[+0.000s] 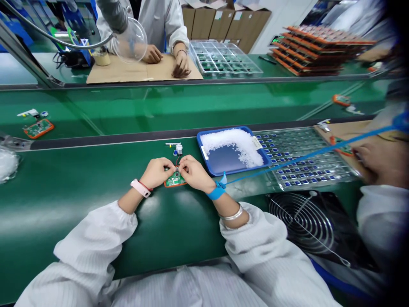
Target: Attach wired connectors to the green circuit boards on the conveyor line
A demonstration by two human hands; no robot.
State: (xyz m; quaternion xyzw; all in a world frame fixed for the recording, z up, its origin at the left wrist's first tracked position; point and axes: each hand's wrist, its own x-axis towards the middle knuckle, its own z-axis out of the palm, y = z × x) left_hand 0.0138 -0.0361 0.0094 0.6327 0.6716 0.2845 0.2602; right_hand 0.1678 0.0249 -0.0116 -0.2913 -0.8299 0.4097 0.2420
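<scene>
A small green circuit board (175, 181) with an orange edge lies on the green bench in front of me. My left hand (156, 172) is closed in a pinch at the board's upper left part. From the other side, my right hand (196, 174) pinches at the upper edge, its fingertips almost touching the left ones. What sits between the fingertips is too small and covered to make out. Thin wires run up from there to a white and metal part (179, 149), with a small blue piece (175, 152) beside it.
Right of my hands stands a blue tray (207, 164) of small white pieces, then a clear tray (287, 181) of blue-topped parts. A blue cord (271, 165) runs from my right wrist. A fan (303, 219) sits lower right. Across the belt (191, 100) a person's hands rest on cardboard.
</scene>
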